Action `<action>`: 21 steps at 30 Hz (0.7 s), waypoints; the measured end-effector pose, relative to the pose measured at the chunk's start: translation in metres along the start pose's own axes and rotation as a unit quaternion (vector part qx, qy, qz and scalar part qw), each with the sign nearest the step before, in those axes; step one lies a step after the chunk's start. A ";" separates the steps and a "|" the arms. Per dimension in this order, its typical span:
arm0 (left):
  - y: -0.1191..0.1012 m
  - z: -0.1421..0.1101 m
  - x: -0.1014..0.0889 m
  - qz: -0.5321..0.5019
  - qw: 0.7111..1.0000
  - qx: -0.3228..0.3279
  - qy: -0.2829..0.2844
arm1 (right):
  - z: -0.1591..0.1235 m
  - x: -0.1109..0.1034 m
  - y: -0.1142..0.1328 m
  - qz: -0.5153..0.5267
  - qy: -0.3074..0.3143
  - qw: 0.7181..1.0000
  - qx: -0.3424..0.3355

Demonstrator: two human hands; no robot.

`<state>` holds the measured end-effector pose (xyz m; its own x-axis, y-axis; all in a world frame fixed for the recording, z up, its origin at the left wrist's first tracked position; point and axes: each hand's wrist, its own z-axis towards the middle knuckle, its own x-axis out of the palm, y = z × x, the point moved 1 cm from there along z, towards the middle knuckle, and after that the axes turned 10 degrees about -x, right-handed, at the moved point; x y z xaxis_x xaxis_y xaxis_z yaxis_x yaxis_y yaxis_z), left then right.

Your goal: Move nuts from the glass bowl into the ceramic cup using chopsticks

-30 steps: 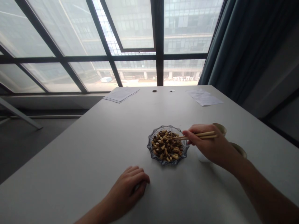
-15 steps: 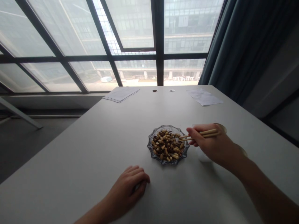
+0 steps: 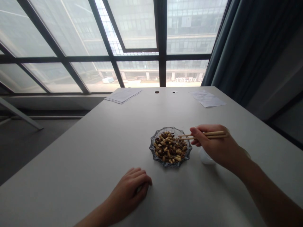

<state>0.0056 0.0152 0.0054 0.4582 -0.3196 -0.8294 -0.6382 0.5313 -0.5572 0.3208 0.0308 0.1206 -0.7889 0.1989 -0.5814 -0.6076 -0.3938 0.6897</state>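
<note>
Right hand (image 3: 214, 146): my fingers (image 3: 197, 134) grip wooden chopsticks (image 3: 208, 135), tips over the nuts (image 3: 169, 148) in a glass dish (image 3: 151, 150);
Left hand (image 3: 129, 192): fingers loosely curled, empty, resting on the counter (image 3: 71, 164) near the dish;

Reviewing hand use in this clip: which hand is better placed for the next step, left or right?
Probably the right: the right hand holds wooden chopsticks with their tips over the nuts in the glass dish. The left hand rests on the table, apart from the dish.
</note>
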 end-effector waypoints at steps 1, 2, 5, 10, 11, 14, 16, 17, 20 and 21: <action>0.000 0.000 0.000 0.001 1.000 -0.001 0.000 | 0.000 0.000 0.002 0.011 0.008 1.000 -0.003; 0.000 0.000 0.000 0.002 1.000 -0.002 -0.001 | 0.001 0.000 0.004 0.024 0.022 0.999 -0.009; 0.000 0.001 0.000 0.004 1.000 -0.002 -0.003 | 0.003 0.004 0.009 0.050 0.065 0.996 -0.030; 0.001 -0.001 0.000 0.003 1.000 -0.001 0.000 | 0.002 0.001 0.002 0.037 0.040 0.998 0.025; 0.002 -0.001 0.000 0.001 1.000 0.001 -0.002 | 0.002 -0.001 0.001 0.032 0.029 0.998 0.036; 0.003 -0.002 -0.001 0.002 1.000 0.002 -0.005 | 0.002 -0.003 0.001 0.032 0.008 0.999 0.036; 0.002 -0.001 -0.002 0.005 1.000 0.005 -0.006 | 0.003 0.000 0.004 0.048 0.020 0.999 0.013; 0.000 0.000 -0.002 0.004 1.000 0.006 -0.006 | 0.004 0.002 0.005 0.056 0.033 0.998 0.000; -0.003 0.002 -0.003 0.006 1.000 0.005 -0.009 | 0.003 0.006 0.008 0.050 0.055 0.997 -0.024; -0.004 0.003 -0.003 0.007 1.000 0.004 -0.010 | 0.002 0.005 0.008 0.040 0.052 0.998 -0.024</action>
<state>0.0084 0.0160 0.0099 0.4623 -0.2958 -0.8359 -0.6395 0.5418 -0.5454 0.3117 0.0303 0.1238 -0.8192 0.0727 -0.5688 -0.5367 -0.4468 0.7158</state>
